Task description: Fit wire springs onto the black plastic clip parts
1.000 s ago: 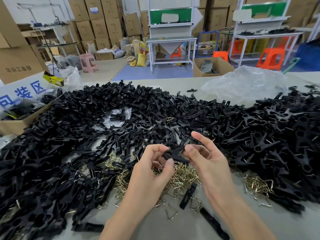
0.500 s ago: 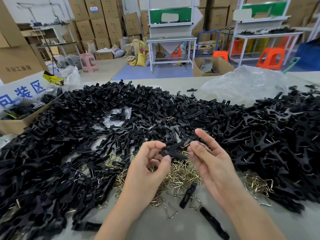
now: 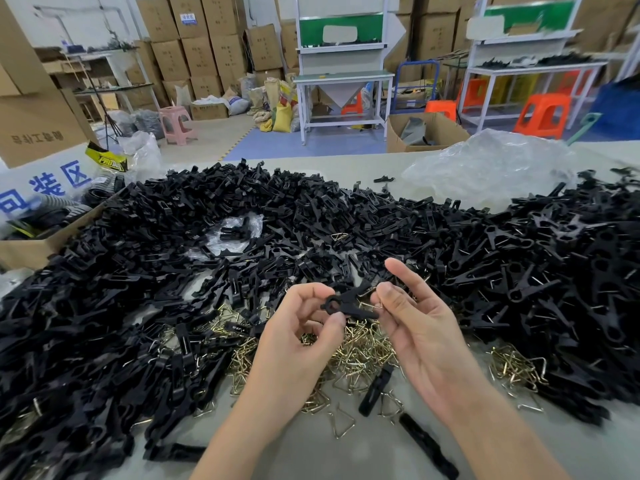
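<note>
A black plastic clip (image 3: 348,303) hangs in the air between my two hands, above a heap of brass-coloured wire springs (image 3: 360,351). My left hand (image 3: 301,341) pinches its ringed left end between thumb and curled fingers. My right hand (image 3: 419,327) holds its right end with the thumb and a bent finger, index finger stretched out. Whether a spring sits on the held clip cannot be made out. A wide pile of loose black clip parts (image 3: 145,289) covers the table to the left and behind; another pile (image 3: 554,271) lies to the right.
Single black parts (image 3: 375,389) (image 3: 427,445) and loose springs (image 3: 516,367) lie on the grey table near my wrists. A cardboard box (image 3: 31,247) stands at the left edge and a crumpled clear plastic bag (image 3: 485,168) at the back right. Workbenches and stacked cartons fill the room behind.
Both hands have lifted the clip slightly and my right fingers have shifted along its right end. The piles have not moved.
</note>
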